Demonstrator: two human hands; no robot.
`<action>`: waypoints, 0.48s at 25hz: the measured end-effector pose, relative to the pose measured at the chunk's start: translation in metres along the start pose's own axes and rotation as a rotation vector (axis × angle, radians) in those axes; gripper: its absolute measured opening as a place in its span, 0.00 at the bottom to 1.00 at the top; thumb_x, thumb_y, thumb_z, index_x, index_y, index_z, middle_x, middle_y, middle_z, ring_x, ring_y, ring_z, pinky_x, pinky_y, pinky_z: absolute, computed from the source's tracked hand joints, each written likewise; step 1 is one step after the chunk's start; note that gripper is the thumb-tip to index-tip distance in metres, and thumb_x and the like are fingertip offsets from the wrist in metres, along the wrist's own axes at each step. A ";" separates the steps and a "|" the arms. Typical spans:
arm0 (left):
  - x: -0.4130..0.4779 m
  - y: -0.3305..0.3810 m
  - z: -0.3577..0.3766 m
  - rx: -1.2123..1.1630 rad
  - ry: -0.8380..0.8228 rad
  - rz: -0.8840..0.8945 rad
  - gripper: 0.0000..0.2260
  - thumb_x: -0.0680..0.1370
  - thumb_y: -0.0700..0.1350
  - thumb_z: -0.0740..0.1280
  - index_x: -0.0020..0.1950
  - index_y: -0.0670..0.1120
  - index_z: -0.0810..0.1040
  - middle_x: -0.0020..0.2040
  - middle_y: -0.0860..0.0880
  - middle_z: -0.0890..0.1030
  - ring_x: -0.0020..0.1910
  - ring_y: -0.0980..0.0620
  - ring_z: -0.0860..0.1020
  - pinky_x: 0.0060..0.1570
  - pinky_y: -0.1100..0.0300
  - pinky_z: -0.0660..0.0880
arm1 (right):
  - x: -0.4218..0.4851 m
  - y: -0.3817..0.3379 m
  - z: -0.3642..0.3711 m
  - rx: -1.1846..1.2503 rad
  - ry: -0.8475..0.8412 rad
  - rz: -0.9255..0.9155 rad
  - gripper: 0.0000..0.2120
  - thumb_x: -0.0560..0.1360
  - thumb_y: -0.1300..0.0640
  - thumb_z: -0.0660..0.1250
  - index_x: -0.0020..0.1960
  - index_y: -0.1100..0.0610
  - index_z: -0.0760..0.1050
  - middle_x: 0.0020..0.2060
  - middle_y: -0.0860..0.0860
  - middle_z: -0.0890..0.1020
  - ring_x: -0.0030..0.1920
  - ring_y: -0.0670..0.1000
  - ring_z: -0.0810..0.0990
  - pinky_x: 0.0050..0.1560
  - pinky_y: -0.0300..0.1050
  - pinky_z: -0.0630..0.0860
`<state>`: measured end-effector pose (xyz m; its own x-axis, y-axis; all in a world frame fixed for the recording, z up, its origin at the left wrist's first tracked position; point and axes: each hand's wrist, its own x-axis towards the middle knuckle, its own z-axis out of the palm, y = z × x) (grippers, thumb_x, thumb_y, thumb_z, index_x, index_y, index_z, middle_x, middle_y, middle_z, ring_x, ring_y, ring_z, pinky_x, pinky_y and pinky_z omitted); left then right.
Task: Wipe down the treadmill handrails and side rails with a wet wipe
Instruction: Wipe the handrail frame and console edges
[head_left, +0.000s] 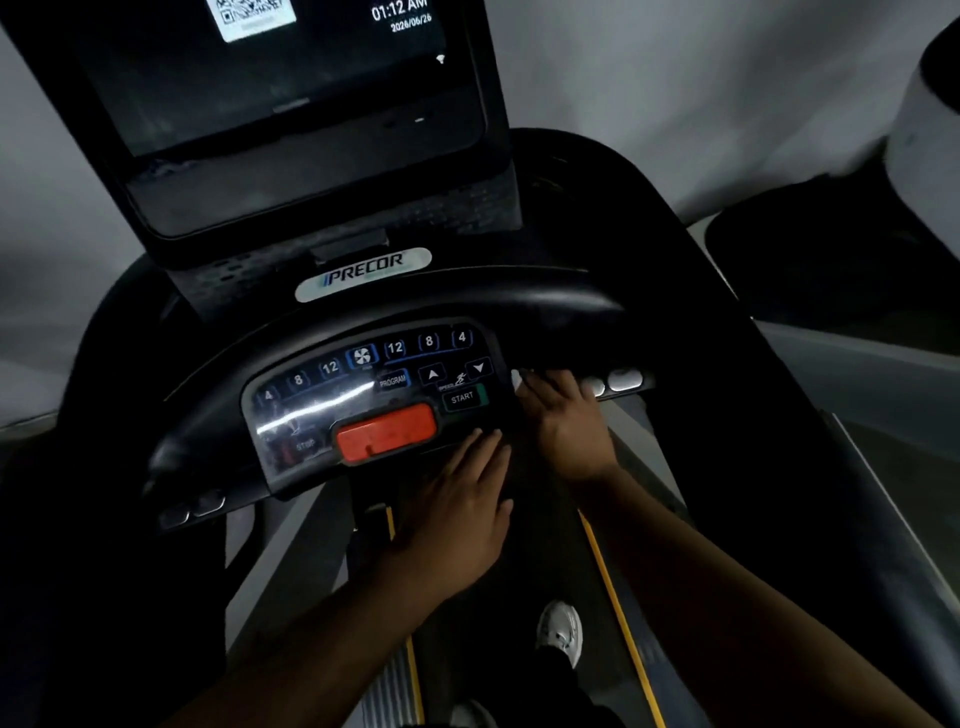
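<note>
Both my hands are working: left hand (457, 499) lying flat-fingered at the control panel (322, 400), right hand (566, 421) apparently curling a wet wipe (517, 378) onto the handrail (626, 380).

Showing a black handrail (545, 306), a white wet wipe (517, 378), an orange-red stop bar (387, 431), blue-ringed number keys (395, 347), yellow belt stripes (618, 597) and a white shoe (561, 631).

Forearms bare, no. of garments visible low — left hand (457, 514) & right hand (563, 421) bare too. White trainer (561, 631) w/ grey-blue trim, second pale shoe (470, 714) — dark trouser leg (556, 686).
</note>
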<state>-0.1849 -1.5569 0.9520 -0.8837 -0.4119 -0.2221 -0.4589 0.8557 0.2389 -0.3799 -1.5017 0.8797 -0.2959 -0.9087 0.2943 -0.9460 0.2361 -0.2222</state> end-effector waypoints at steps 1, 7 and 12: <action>0.004 -0.001 0.001 -0.006 -0.006 -0.003 0.29 0.86 0.54 0.57 0.84 0.47 0.54 0.85 0.51 0.49 0.83 0.52 0.44 0.80 0.49 0.55 | -0.005 0.004 -0.002 -0.082 -0.048 -0.023 0.28 0.77 0.50 0.62 0.75 0.60 0.72 0.71 0.57 0.77 0.67 0.61 0.73 0.62 0.58 0.71; 0.028 0.001 0.003 0.227 0.057 0.073 0.35 0.82 0.54 0.62 0.84 0.43 0.52 0.85 0.45 0.46 0.83 0.46 0.41 0.81 0.44 0.47 | -0.038 0.007 -0.005 -0.305 -0.164 0.058 0.37 0.79 0.41 0.53 0.82 0.60 0.57 0.82 0.58 0.56 0.82 0.61 0.50 0.79 0.68 0.42; 0.045 -0.011 -0.002 0.352 0.061 0.127 0.40 0.82 0.51 0.59 0.82 0.39 0.37 0.82 0.42 0.32 0.81 0.43 0.30 0.78 0.43 0.32 | -0.035 -0.014 0.006 -0.292 -0.221 0.055 0.38 0.80 0.42 0.56 0.83 0.60 0.51 0.83 0.58 0.52 0.83 0.59 0.48 0.79 0.70 0.46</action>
<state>-0.2196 -1.5853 0.9415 -0.9404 -0.3041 -0.1525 -0.2948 0.9522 -0.0806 -0.3558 -1.4752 0.8674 -0.3421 -0.9368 0.0741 -0.9368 0.3461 0.0515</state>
